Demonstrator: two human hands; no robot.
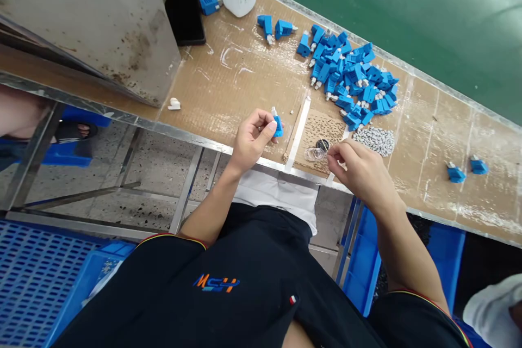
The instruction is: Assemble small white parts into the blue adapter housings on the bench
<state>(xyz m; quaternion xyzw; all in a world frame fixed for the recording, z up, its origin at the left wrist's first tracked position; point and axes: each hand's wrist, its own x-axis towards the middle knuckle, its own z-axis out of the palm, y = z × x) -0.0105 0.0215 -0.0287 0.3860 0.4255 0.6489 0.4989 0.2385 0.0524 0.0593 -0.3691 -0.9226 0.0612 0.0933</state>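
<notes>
Bright light glares off the tabletop (212, 87); the lower-right corner seems soft.

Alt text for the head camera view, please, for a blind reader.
A person's left hand holds a blue part over a brown bench; the right hand pinches a thin stick by a small black object. Beyond lies a heap of similar blue parts.

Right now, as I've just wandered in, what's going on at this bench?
A person is working with both hands at a bench. The left hand holds a small blue piece with a white tip. The right hand pinches a thin stick over a small black pot; whether it touches anything inside is too small to tell. Beyond lies a pile of similar blue pieces, with a heap of little grey bits beside the right hand.
</notes>
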